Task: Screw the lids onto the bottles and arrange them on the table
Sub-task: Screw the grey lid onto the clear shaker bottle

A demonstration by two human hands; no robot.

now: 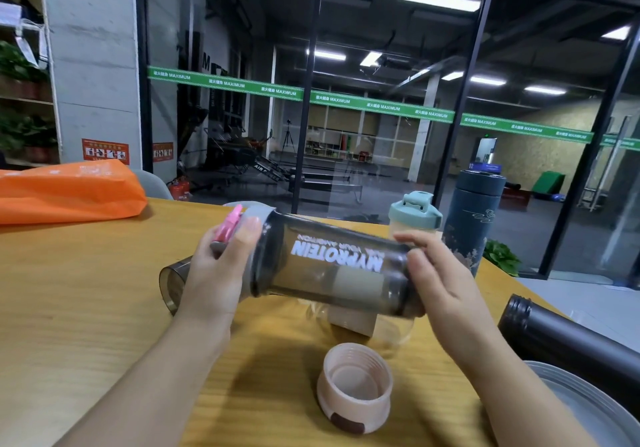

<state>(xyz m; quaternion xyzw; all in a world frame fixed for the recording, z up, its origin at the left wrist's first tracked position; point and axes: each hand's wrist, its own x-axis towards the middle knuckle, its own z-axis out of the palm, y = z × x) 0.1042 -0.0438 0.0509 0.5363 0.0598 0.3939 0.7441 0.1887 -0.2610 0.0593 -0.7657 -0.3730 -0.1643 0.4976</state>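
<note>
I hold a smoky grey shaker bottle [332, 263] with white lettering sideways above the wooden table [86, 308]. My left hand [218, 273] grips its grey lid [258, 218] with the pink flip cap at the left end. My right hand [440, 280] grips the bottle's base end. A pink lid [355, 386] lies open side up on the table below. Under the shaker lies a clear glass bottle [398, 332] with a beige band. A dark bottle [561, 335] without a lid lies at the right.
A lidded dark blue flask [471, 218] and a shaker with a teal lid [415, 214] stand at the back right. A smoky cup section [173, 283] lies behind my left wrist. An orange bag [69, 190] sits back left, a grey round rim [588, 408] at bottom right.
</note>
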